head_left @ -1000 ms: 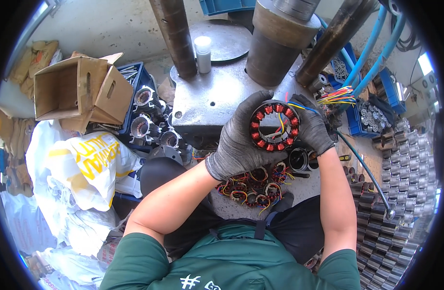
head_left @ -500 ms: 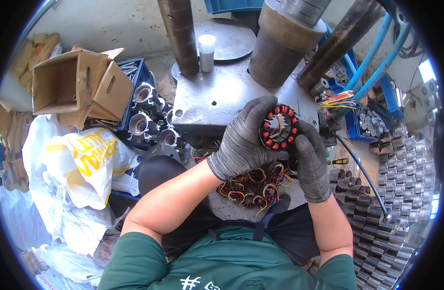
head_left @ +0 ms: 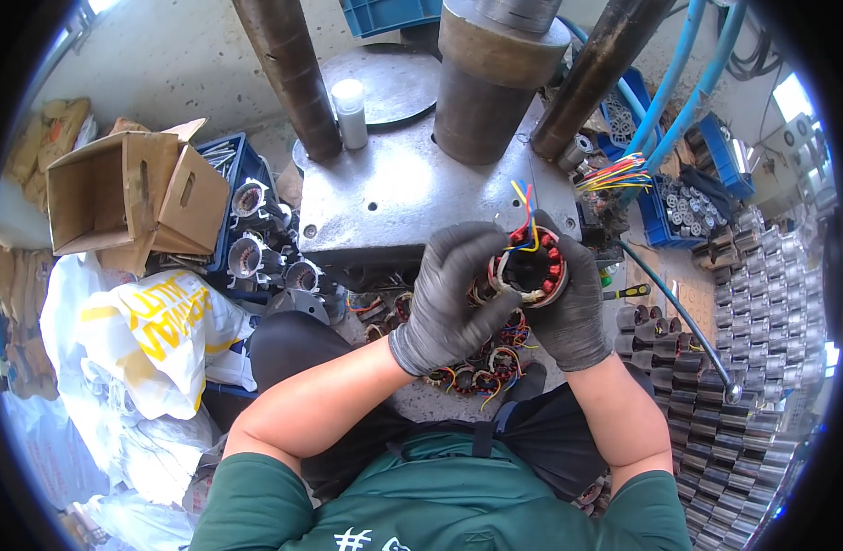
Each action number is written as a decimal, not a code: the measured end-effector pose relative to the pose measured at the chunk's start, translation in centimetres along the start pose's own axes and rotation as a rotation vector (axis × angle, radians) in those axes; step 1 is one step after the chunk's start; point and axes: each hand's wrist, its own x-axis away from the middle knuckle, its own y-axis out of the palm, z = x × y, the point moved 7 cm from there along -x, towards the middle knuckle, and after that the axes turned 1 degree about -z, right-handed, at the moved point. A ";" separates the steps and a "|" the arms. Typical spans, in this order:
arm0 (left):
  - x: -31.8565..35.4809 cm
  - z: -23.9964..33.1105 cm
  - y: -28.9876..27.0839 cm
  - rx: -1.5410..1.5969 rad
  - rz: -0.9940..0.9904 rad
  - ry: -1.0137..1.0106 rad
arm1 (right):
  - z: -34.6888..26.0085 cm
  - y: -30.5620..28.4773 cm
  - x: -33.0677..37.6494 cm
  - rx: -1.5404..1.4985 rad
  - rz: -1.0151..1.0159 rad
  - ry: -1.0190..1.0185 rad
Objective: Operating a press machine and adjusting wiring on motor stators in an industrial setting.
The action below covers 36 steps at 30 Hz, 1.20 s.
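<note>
A ring-shaped motor stator with red-wrapped windings is held up in front of the press. Blue, yellow and red lead wires stand up from its rim. My right hand, in a grey-black glove, wraps its right side. The left side lies between the thumb and fingers of my left hand, gloved alike and slightly smeared by motion; its exact contact is hard to see. Below the hands, several wound stators with coloured wires lie on the floor between my legs, partly hidden.
Ahead stands a press with a steel bed, thick columns and a white bottle. Left are a cardboard box, metal housings and plastic bags. At right are a screwdriver, stacked metal cylinders and blue bins.
The stator has been turned over, so its lead wires now stick up on top. My left hand has shifted and spread along its left side. The view has swung slightly right.
</note>
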 end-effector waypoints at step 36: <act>-1.1 -3.0 0.9 0.058 -0.012 -0.222 | -0.5 1.0 0.2 0.385 -0.100 -0.042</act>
